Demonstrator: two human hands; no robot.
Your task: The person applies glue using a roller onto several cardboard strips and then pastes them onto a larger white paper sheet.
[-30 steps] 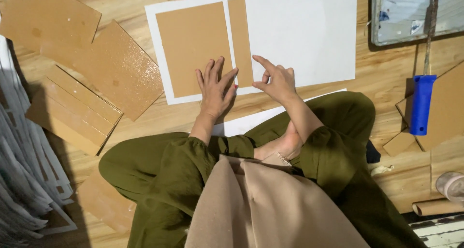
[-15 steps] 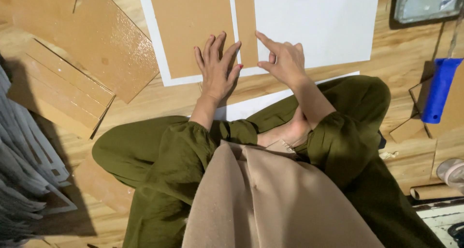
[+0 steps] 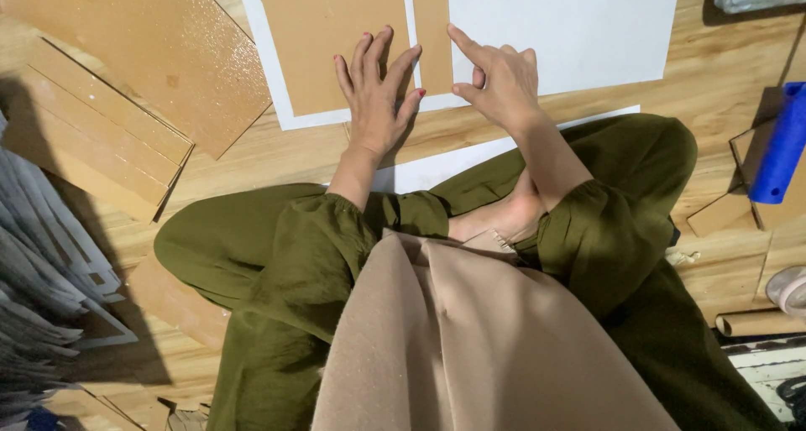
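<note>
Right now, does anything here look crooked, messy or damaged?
Nothing looks damaged or spilled. The two brown cardboard pieces lie straight on the white sheet, with both hands, left and right, pressing them. Spare cardboard boards lie loosely scattered on the wooden floor.

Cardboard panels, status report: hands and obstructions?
Left hand flat on wide cardboard panel. Right hand fingertip on narrow strip. White sheet beneath; nothing obstructing.

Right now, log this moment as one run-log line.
left hand: flat on wide brown board | right hand: fingertip on narrow brown strip | base: white sheet
</note>
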